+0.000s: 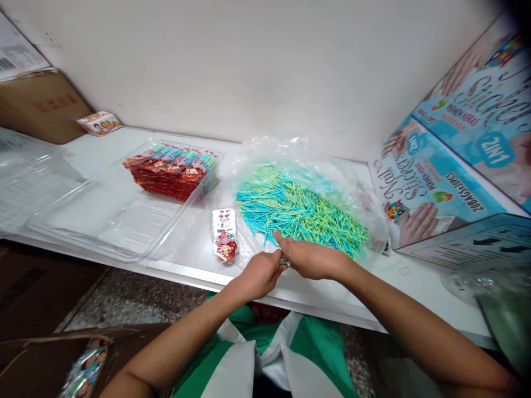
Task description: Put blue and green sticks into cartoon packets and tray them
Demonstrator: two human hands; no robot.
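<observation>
My left hand (262, 273) is closed at the front edge of the table, its fingertips meeting those of my right hand (307, 257). Between them shows a small shiny bit that I cannot make out. The fingers of my right hand are pressed together, the index pointing toward a heap of thin blue and green sticks (298, 207). Those sticks lie in an opened clear plastic bag (286, 148) just beyond both hands. Left of my hands lies a stack of small printed cards (224, 235) with a red-haired cartoon figure.
A clear plastic tray (112, 243) at the left holds rows of red cartoon packets (166, 174). Nail sticker boxes (440, 182) stand at the right. A brown carton (41, 105) and a small box (99, 123) are at the back left. An open carton (136, 340) sits below.
</observation>
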